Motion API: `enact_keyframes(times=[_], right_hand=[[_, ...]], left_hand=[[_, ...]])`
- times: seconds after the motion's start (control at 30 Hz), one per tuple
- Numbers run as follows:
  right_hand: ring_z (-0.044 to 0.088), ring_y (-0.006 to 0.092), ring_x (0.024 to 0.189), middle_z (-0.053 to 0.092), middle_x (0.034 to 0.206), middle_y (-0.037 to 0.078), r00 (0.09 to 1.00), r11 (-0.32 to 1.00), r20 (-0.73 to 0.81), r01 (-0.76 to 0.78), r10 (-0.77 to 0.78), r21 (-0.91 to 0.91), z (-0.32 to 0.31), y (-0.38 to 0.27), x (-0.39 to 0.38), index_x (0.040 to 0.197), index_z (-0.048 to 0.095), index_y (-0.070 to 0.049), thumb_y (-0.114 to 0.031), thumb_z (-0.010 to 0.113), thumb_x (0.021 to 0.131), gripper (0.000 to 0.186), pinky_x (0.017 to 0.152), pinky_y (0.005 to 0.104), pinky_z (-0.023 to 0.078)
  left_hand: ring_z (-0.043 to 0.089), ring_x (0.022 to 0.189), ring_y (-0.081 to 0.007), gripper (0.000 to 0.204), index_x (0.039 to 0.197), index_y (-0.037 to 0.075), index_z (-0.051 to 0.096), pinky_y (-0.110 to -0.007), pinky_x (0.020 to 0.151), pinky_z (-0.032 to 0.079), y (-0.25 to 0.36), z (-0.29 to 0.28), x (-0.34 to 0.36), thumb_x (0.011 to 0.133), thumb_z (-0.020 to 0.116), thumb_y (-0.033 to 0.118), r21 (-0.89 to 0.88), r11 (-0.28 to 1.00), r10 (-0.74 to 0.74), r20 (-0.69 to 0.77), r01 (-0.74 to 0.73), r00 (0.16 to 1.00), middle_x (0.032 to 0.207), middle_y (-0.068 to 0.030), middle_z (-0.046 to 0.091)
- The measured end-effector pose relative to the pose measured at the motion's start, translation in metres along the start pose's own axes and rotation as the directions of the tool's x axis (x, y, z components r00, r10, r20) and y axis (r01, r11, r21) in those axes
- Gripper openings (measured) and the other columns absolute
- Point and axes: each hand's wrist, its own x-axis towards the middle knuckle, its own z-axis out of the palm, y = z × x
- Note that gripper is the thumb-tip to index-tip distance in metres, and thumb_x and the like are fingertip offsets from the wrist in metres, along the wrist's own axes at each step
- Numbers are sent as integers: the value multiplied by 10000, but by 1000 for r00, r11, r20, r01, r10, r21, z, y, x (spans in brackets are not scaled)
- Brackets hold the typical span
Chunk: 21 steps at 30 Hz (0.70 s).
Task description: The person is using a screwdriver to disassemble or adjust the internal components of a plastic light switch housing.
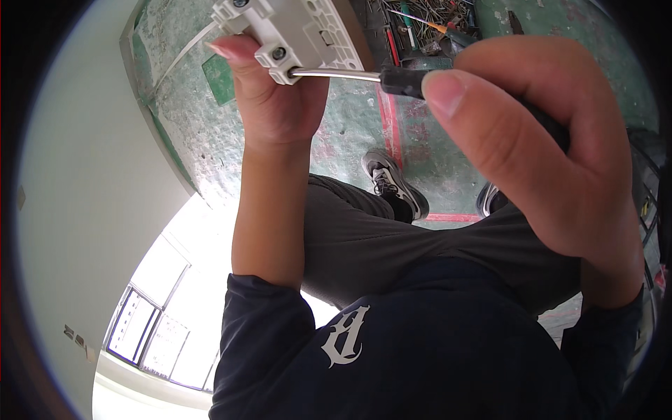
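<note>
At the top of the view, my left hand (280,108) is closed around a white plastic electrical fitting (297,31), thumb along its left side. Two screws sit in raised posts on the fitting, and its right part has a ribbed lattice. My right hand (539,133) wraps the black handle of a screwdriver (402,81), thumb pressed along it. The metal shaft runs left, and its tip goes into the opening of the fitting's lowest corner post. The fitting's upper end is cut off by the frame.
Screws, nails and several hand tools (430,28) lie heaped on the green, worn floor (343,126) beyond the fitting. Red lines (392,133) cross the floor near my shoes (392,183). A white wall (84,175) rises at left; dark metal framing (647,182) stands at right.
</note>
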Motion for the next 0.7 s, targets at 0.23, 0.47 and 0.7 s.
enact_keyframes(times=[0.23,0.47,0.7], right_hand=[[496,66,638,560,778,14,998,990,-56,-37,29,-138,5,2,-1,886,637,-2,-142,683,870,148,565,225,376],[453,227,525,466,586,90,964,891,263,157,-45,-425,-2,-2,14,715,574,-25,-136,675,836,193,512,327,332],[393,293,504,427,551,109,933,812,256,349,-254,-467,5,17,18,664,516,-32,-167,656,818,248,499,380,286]], left_hand=[[591,927,-213,831,1265,70,495,-345,796,505,5,7,-11,806,425,759,195,973,-47,-363,125,931,1072,-84,599],[584,1073,-204,774,1279,74,496,-362,931,475,-6,4,-12,824,488,700,330,932,8,-433,150,902,1174,-67,598],[589,1089,-216,769,1276,50,494,-366,938,483,-11,-7,-14,823,535,671,172,945,-180,-434,277,883,1187,-88,599]])
